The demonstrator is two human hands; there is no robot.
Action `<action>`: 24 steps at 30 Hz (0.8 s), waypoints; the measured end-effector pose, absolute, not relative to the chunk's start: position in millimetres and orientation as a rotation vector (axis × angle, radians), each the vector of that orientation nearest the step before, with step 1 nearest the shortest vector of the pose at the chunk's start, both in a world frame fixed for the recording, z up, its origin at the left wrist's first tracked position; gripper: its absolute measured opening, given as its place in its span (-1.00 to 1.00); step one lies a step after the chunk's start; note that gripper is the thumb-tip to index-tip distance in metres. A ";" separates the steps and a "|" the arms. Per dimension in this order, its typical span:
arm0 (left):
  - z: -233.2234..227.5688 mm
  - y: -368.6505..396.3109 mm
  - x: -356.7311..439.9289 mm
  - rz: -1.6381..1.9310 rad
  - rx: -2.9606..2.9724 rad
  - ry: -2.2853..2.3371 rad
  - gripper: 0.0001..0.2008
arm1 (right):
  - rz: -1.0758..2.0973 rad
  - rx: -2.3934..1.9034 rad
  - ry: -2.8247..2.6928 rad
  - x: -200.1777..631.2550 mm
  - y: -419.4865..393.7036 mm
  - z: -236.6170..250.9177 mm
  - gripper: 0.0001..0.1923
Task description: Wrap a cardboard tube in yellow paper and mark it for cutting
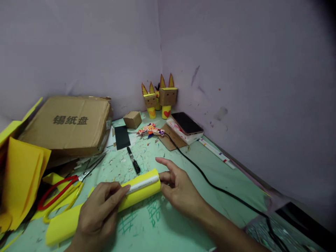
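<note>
Yellow roll (105, 204) pinched between both hands' fingers (119, 190)

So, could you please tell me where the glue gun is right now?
In the head view the glue gun lies on the green table toward the far corner, between the small cardboard cube and the phone.

A rolled yellow foam sheet (105, 206), matt and smooth. Brown corrugated cardboard box (68, 124), dull, upper left. Scissors with glossy red and yellow plastic handles (59, 196), metal blades. Pale green counter (199, 175), scuffed, paper-flecked.
</note>
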State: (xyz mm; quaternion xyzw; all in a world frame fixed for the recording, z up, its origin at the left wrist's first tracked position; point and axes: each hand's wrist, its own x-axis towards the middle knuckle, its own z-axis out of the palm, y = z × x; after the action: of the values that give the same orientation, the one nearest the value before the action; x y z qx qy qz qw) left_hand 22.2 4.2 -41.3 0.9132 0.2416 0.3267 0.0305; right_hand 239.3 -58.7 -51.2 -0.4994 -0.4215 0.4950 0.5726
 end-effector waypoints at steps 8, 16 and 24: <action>-45.2 7.4 25.9 0.986 2.821 0.686 -0.56 | 1.221 -1.291 -0.911 239.5 -53.5 -45.3 -0.63; -37.2 3.8 32.3 0.946 2.664 0.788 -0.78 | 1.240 -1.460 -0.818 238.9 -46.6 -50.4 -0.75; -34.2 5.4 29.5 0.928 2.523 0.753 -0.75 | 1.157 -1.533 -0.803 237.8 -48.4 -49.5 -0.70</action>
State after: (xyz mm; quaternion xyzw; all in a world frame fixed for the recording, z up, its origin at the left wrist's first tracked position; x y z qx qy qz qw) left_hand 29.5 5.4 -34.2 0.8900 0.2654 0.3274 0.1739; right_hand 237.8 -48.4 -49.5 -0.6355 -0.3329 0.4796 0.5052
